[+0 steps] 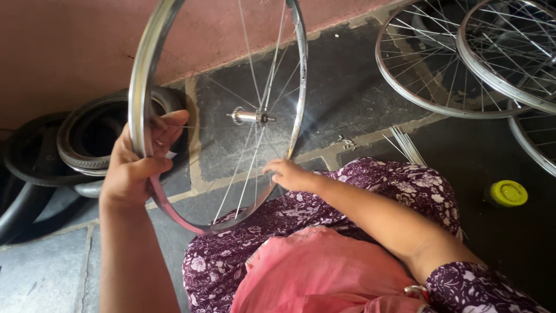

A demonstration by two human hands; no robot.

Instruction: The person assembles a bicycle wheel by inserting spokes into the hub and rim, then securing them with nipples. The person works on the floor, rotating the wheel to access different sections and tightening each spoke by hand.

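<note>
Nearest the camera, at about six o'clock in the head view, lies the person's lap, draped in pink cloth (313, 272) over a purple garment with a white flower print (405, 191). Above it, from the centre up to twelve o'clock, stands a shiny silver bicycle wheel with thin wire spokes (141, 87), held upright and seen nearly edge-on, its lower rim resting against the knees. Its small metal hub (250, 117) sits at the middle of the spokes.

The left hand (136, 165), at nine o'clock of the wheel, is clenched around the rim, thumb on the near side and fingers wrapped behind. The right hand (286, 173), at about five o'clock of the hub, reaches in among the lower spokes with its fingers curled; whether it pinches a spoke or only touches them I cannot tell.

At nine o'clock of the frame, black rubber tyres (87, 139) lie stacked on the grey stone floor (46, 272) against a reddish wall (69, 40). At one to two o'clock, three more bare silver spoked wheels (428, 64) lie overlapping on the floor. A bundle of loose steel spokes (407, 145) lies just beyond the knee, and a small round yellow-green lidded tin (507, 193) sits at three o'clock, well apart from both hands.
</note>
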